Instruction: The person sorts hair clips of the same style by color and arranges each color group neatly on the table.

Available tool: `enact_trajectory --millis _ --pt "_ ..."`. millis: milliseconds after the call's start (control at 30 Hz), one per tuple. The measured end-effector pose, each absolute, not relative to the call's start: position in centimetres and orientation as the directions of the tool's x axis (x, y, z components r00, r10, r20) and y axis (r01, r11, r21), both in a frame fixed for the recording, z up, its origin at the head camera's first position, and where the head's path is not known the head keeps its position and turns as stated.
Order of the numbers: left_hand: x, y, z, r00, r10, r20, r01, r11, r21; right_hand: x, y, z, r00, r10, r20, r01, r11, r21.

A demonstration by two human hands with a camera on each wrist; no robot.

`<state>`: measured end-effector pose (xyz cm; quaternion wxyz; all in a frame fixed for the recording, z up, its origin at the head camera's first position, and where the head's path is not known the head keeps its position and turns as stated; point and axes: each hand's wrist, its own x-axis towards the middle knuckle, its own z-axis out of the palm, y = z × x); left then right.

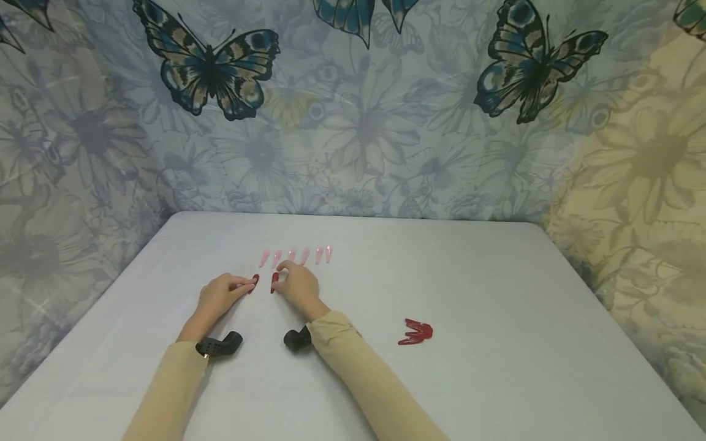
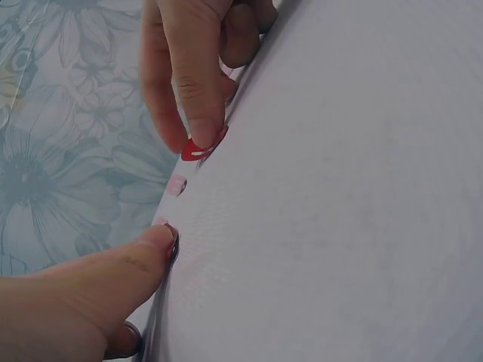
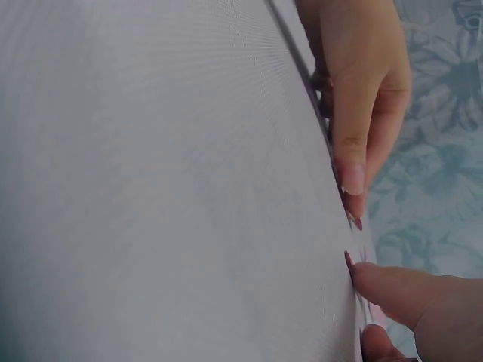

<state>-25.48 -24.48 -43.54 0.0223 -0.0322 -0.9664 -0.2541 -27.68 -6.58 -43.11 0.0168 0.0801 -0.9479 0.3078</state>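
Red nail tip (image 1: 256,278), pinched at the fingertips of a person's left hand (image 1: 217,297), above a white worktop's (image 1: 496,275) near-left stretch, as seen from the head camera.

And the right hand (image 1: 300,286)?

Grasping a 2nd red nail tip (image 1: 274,278), just to the right of the other, thumb against its side. Both hands are occupied; the 2 tips stand apart, with a small gap between them. Tan sleeves (image 1: 366,373) cover both forearms.

What else lies there?

Beyond the hands, 6 pink nail tips (image 1: 305,256) form a row, slim ends toward the person. Well apart at right, a cluster of red nail tips (image 1: 419,332) lies fanned out. Behind hangs a butterfly-print backdrop (image 1: 364,153).

And the left wrist view?

Right hand at top, its thumb and a finger clasping the 2nd red nail tip close to the white surface, a pale glint on the curve. Left hand enters from the lower left, thumb bent toward a dark-edged tip, its colour hard to make out. A pink piece shows between the 2 hands.

The right wrist view?

Left hand at upper right, thumb pointing down, a reddish point jutting past its fingers. Below it, the right hand's thumb presses the 2nd red nail tip, seen nearly edge-on. Whether either held tip touches the surface, I cannot tell.
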Motion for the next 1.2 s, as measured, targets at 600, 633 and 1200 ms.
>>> enact_trajectory --millis 600,633,1200 --pt "-25.0 -24.8 -43.6 -0.992 0.069 0.109 0.114 0.865 0.488 -27.3 -7.9 -43.6 -0.977 -0.184 0.104 -0.209 0.909 -0.361" --pt "-25.0 -24.7 -43.6 -0.991 0.072 0.112 0.118 0.866 0.487 -27.3 -7.8 -43.6 -0.979 -0.176 0.104 -0.202 0.912 -0.358" --pt "-25.4 -24.6 -43.6 -0.995 0.055 0.08 0.087 0.867 0.491 -26.9 -7.6 -43.2 -0.989 -0.142 0.039 -0.144 0.879 -0.455"
